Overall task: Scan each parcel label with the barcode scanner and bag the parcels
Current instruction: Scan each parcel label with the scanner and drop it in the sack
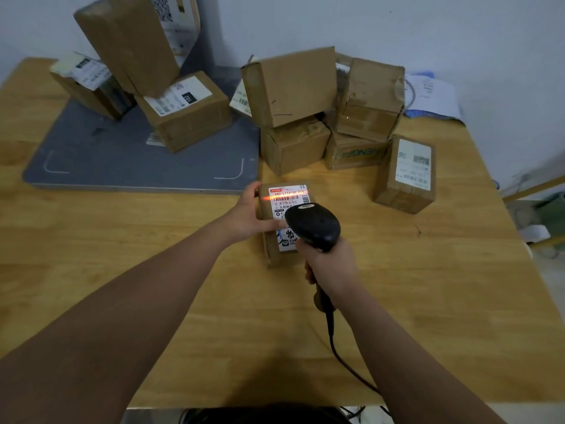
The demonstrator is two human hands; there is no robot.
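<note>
A small brown cardboard parcel (269, 240) lies on the wooden table (122, 240), its white label (289, 198) facing up. My left hand (247, 217) grips the parcel's left side, thumb on the label. My right hand (330, 264) holds a black corded barcode scanner (313, 224) just above the parcel's near end. A red-orange scan line (286, 195) crosses the barcode at the top of the label.
Several taped cardboard parcels (293, 87) are piled at the back right; one stands alone (405, 175) to the right. More parcels (186, 111) sit on a grey mat (107, 160) at the back left. The scanner cable (345, 362) trails to the near edge. Papers (431, 96) lie by the wall.
</note>
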